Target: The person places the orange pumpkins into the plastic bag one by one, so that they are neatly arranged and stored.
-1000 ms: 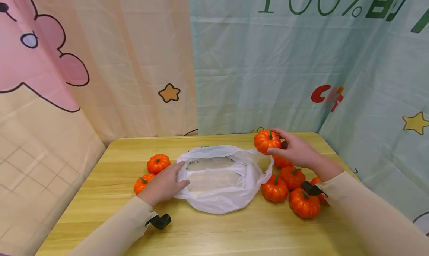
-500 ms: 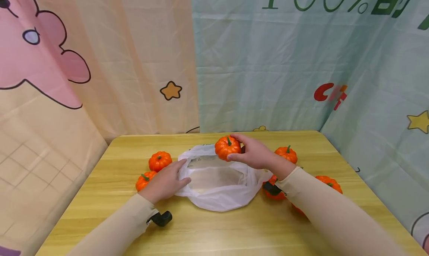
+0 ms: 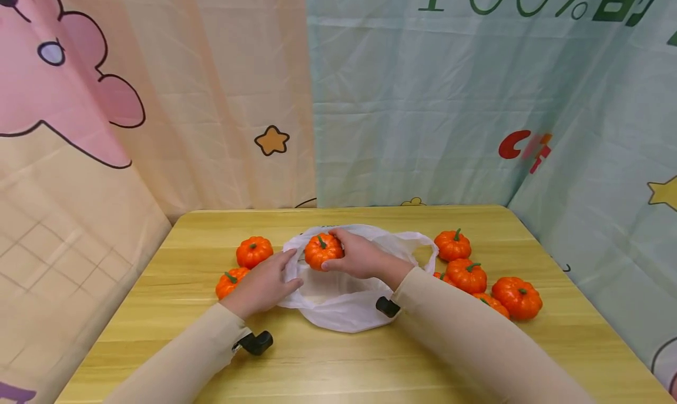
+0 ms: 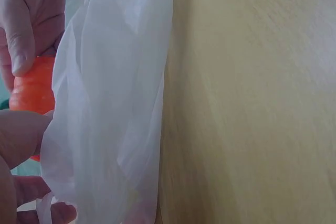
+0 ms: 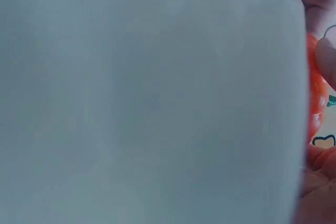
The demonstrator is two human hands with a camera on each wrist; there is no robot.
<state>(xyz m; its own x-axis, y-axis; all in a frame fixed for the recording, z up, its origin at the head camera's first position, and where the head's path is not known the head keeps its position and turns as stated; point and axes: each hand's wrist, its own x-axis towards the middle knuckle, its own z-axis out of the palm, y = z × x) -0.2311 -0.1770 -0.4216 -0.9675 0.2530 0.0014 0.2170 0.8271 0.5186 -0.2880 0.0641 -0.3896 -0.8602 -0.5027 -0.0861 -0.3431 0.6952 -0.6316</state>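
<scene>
In the head view my right hand (image 3: 365, 257) grips a small orange pumpkin (image 3: 322, 250) with a green stem, over the left part of the white plastic bag (image 3: 344, 319). The bag lies on the table with its mouth spread upward. My left hand (image 3: 264, 285) holds the bag's left rim. In the left wrist view, its thumb (image 4: 23, 135) and curled fingers lie at the bag's edge, partly hidden by the film. White film fills most of the right wrist view, leaving the pumpkin (image 5: 316, 90) visible at the right edge between thumb and fingers.
Two pumpkins, one at the back (image 3: 254, 251) and one nearer (image 3: 230, 283), sit left of the bag beside my left hand. Several more pumpkins (image 3: 465, 276) are grouped to the right, partly behind my right sleeve (image 3: 476, 333). Printed curtains (image 3: 402, 110) hang behind the wooden table (image 3: 338, 369).
My right hand has carried the pumpkin leftward from above the right-hand group and lowered it over the bag's mouth. My left hand stays at the bag's left rim.
</scene>
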